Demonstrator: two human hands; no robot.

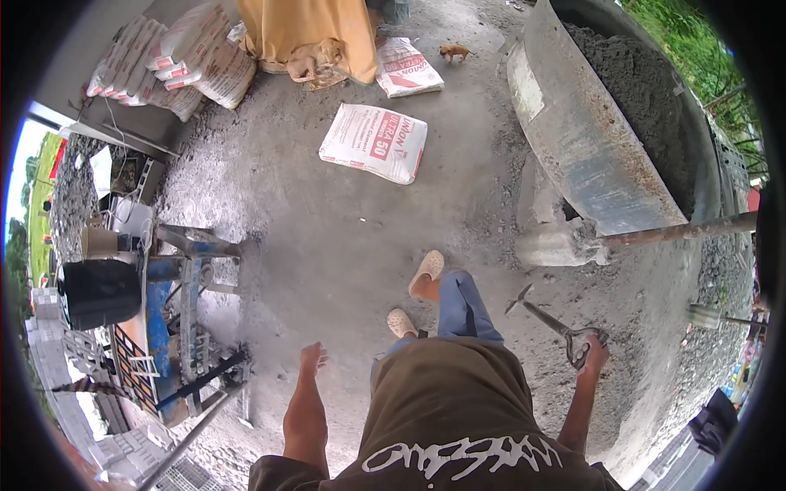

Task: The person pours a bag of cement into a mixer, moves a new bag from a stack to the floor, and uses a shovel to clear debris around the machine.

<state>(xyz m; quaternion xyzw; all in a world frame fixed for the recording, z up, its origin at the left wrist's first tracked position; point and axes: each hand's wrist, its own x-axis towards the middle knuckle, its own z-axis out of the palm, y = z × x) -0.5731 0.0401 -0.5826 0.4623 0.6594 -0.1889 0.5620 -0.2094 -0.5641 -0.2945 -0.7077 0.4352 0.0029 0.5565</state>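
My right hand (596, 353) is closed around the grip of a D-handled shovel (550, 317). The shovel slants down and away toward the floor, its small-looking blade end left of my hand. My left hand (313, 358) hangs at my side with loosely bent fingers, and I see nothing in it. Ahead of my feet a white and red cement bag (372, 141) lies flat on the dusty concrete floor. Beyond it rests a second cement bag (408, 69). To the right stands a large curved metal trough (585, 135) holding grey sand-like material (634, 106).
At left stands a blue metal machine (168, 319) with a black bucket (102, 293) on it. Several stacked cement bags (184, 53) fill the far left. A tan dog (315, 61) lies by an orange-tan cloth (303, 20); a small brown animal (454, 51) is nearby. A rusty pole (679, 231) juts in at right.
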